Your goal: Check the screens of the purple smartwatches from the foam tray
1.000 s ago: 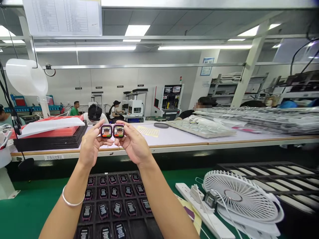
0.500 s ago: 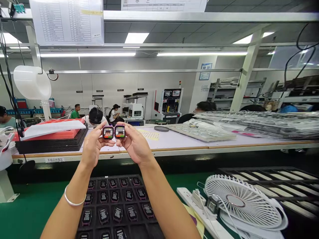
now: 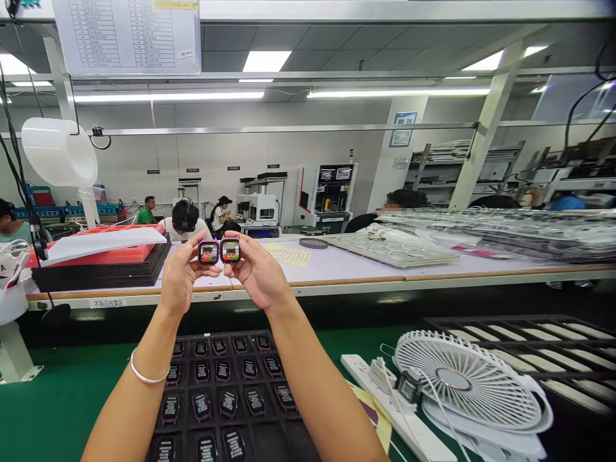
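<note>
My left hand (image 3: 181, 273) pinches a square smartwatch (image 3: 208, 253) by its edges, its lit screen turned toward me. A second smartwatch (image 3: 230, 251), with a dark purple case and a lit colour picture, is gripped by my right hand (image 3: 260, 273). Both watches are held up side by side, their cases touching or nearly so, above the shelf edge. Below my forearms lies a black compartment tray (image 3: 269, 443) with rows of similar watches (image 3: 201, 405), their dark screens showing white text. Some pockets at its front right hold no watch.
A white fan (image 3: 471, 382) lies at the right beside a power strip (image 3: 399, 410) with cables. Behind it is another black tray (image 3: 529, 353). The raised shelf (image 3: 337, 276) carries red and black foam stacks (image 3: 103, 263) and clear plastic trays (image 3: 505, 234). Several people sit beyond.
The camera view has shifted slightly, so the tray and background sit a little higher. Both hands still hold the two watches side by side, nearly unmoved.
</note>
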{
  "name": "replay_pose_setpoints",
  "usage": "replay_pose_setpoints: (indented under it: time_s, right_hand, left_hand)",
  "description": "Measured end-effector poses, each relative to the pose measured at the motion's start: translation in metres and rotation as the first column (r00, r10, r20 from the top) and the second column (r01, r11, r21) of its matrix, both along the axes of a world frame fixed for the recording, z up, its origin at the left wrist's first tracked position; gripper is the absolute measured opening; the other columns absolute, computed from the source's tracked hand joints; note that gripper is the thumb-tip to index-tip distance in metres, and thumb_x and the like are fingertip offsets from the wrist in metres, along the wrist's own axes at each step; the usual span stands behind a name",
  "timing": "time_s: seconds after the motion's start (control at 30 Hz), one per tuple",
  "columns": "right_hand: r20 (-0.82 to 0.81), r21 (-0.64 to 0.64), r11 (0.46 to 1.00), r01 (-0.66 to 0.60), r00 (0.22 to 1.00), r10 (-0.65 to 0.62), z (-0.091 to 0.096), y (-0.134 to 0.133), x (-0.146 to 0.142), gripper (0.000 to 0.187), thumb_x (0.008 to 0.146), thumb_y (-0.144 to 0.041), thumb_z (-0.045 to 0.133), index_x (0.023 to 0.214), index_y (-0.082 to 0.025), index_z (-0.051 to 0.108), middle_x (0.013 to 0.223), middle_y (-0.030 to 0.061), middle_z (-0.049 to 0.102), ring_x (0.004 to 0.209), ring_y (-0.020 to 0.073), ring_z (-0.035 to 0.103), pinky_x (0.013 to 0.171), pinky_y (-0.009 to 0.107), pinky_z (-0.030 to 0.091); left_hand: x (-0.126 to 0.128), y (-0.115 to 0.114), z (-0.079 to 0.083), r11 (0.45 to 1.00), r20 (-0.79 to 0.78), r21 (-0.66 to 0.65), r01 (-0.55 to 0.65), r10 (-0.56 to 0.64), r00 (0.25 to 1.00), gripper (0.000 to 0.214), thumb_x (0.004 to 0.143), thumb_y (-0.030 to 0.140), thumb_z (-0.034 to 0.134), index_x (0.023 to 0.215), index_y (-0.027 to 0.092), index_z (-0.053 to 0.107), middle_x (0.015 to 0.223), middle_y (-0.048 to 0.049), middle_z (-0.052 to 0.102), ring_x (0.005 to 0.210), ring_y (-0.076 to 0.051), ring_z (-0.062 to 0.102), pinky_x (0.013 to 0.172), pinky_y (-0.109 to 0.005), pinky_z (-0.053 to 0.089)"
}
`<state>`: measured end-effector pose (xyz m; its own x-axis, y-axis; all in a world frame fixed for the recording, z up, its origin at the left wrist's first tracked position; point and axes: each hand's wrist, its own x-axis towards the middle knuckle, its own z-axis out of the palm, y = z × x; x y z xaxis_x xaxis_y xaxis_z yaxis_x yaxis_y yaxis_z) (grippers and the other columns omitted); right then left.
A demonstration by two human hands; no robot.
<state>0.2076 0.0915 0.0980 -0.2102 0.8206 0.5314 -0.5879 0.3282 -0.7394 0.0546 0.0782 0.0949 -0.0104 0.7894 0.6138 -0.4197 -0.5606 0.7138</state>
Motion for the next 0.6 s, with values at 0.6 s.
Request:
replay_pose_setpoints:
  time_s: [0.6]
  right_hand:
    - [0.043,-0.019,1.000,-0.004,0.999,0.004,0.017,0.015,0.004,0.014,0.093,-0.028,0.061,0.103,-0.021,0.068,0.076,-0.0005,0.070,0.049,0.0118,0.062,0.055,0.027,0.052]
  left_hand:
    - [-0.001,0.017,0.018,0.999,-0.026,-0.046,0.026,-0.027,0.999,0.062,0.084,0.055,0.055,0.128,0.012,0.065,0.092,-0.0087,0.075,0.060,-0.017,0.070,0.061,-0.031,0.061]
